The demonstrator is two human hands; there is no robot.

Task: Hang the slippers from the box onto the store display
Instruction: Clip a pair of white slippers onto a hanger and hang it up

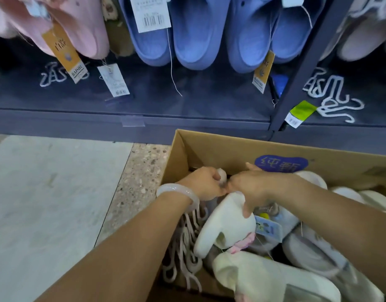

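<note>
Head view looks down into a cardboard box [220,147] on the floor, set just near the foot of the store display [144,118]; both hands meet over the box's far left part, working on one cream slipper [227,225]. Left hand [206,182], with a pale bangle [176,194] on its wrist, has its fingers curled and pinches something small and whitish at the slipper's far end; likely a hanger hook being fitted, though I cannot tell for certain; right hand [251,188] grips the slipper's far end, thumb pressed down on its upper, probably to steady it while the other hand works. Slipper hangs toe-down toward the viewer, lifted a little above the rest; held so, it seems, because it must take a hanger before it can go up. Loose pale hangers [187,243] lie heaped in the box's left side, too tangled to count; several more cream slippers fill the right and near parts, at least four, partly hidden. On the display above, four blue slippers [194,40] hang in a row, with a pink pair [79,29] to the left and pale ones [362,35] far right; spare white hangers [331,94] lie on the display's base.
</note>
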